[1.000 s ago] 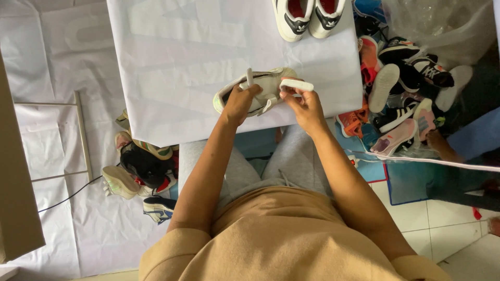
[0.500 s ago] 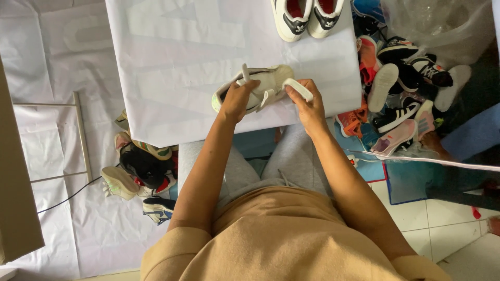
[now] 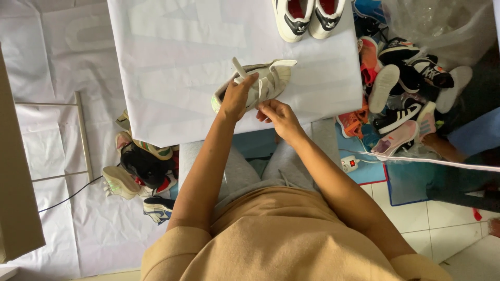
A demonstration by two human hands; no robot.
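right hand (image 3: 278, 115) off the strap, drawn back from pale shoe (image 3: 258, 85)

Hidden and cut-off parts around the worktop

The left hand (image 3: 237, 99) covers the middle of the pale strap shoe (image 3: 260, 83), so its grip there is unclear. The pair of white shoes (image 3: 310, 15) is cut by the top edge. The worktop (image 3: 172, 62) hides part of the floor shoes (image 3: 138, 166) below; the shoe pile (image 3: 403, 88) overlaps too much to count.
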